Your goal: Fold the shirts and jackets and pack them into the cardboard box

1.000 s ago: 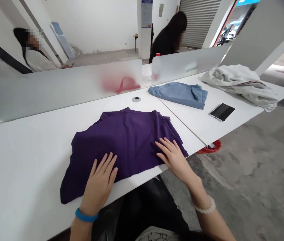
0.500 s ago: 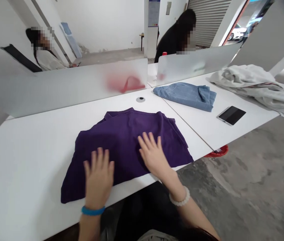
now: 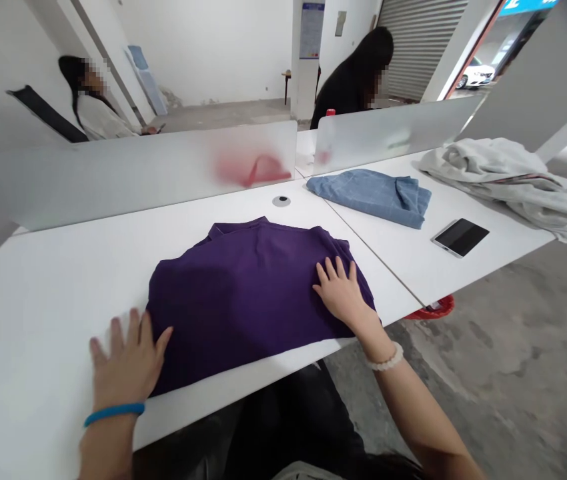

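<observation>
A folded purple shirt (image 3: 248, 287) lies on the white table (image 3: 53, 280) in front of me. My left hand (image 3: 126, 360), with a blue wristband, lies flat with fingers spread over the shirt's near left corner, partly on the table. My right hand (image 3: 341, 290), with a white bead bracelet, rests flat on the shirt's right side, fingers apart. Neither hand holds anything.
A folded blue cloth (image 3: 373, 193), a dark phone (image 3: 460, 237) and a heap of pale clothing (image 3: 508, 177) lie on the adjoining table to the right. Frosted dividers (image 3: 163, 167) run along the back. Two people sit beyond them. A red basket (image 3: 431, 309) sits under the table edge.
My left hand has slid left to the shirt's near left corner. My right hand moved from the shirt's middle out to its right side. The shirt's left corner looks flatter.
</observation>
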The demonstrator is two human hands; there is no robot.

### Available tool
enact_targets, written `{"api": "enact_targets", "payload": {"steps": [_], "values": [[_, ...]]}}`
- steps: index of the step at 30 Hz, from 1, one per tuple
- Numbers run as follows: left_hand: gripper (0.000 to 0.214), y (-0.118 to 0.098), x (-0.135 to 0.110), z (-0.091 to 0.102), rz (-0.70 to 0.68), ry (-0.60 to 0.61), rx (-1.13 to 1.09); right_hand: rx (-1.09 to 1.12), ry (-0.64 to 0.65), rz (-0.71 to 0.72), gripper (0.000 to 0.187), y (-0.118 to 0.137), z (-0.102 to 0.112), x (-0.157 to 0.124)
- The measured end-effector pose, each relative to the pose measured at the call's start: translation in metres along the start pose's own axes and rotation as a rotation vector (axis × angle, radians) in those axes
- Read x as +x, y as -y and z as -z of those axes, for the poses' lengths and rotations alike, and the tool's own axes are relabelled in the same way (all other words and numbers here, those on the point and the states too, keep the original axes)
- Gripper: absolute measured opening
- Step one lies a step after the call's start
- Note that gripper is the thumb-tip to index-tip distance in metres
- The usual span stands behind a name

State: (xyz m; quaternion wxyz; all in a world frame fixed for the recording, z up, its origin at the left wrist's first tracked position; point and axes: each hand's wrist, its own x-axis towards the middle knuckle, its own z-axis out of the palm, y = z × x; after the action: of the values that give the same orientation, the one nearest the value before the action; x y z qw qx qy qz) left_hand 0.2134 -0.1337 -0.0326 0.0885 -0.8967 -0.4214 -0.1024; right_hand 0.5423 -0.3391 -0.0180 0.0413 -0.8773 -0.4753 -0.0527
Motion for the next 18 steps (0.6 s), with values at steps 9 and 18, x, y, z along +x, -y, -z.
{"api": "enact_targets", "payload": {"steps": [9, 18], "values": [[0.057, -0.138, 0.102, -0.019, -0.466, -0.081, -0.306, 0.135, -0.074, 0.551, 0.049, 0.099, -0.014, 0.065], [0.059, -0.015, 0.125, -0.058, -0.27, 0.112, -0.103, 0.12, 0.102, 0.13, 0.063, -0.03, -0.04, 0.085]]}}
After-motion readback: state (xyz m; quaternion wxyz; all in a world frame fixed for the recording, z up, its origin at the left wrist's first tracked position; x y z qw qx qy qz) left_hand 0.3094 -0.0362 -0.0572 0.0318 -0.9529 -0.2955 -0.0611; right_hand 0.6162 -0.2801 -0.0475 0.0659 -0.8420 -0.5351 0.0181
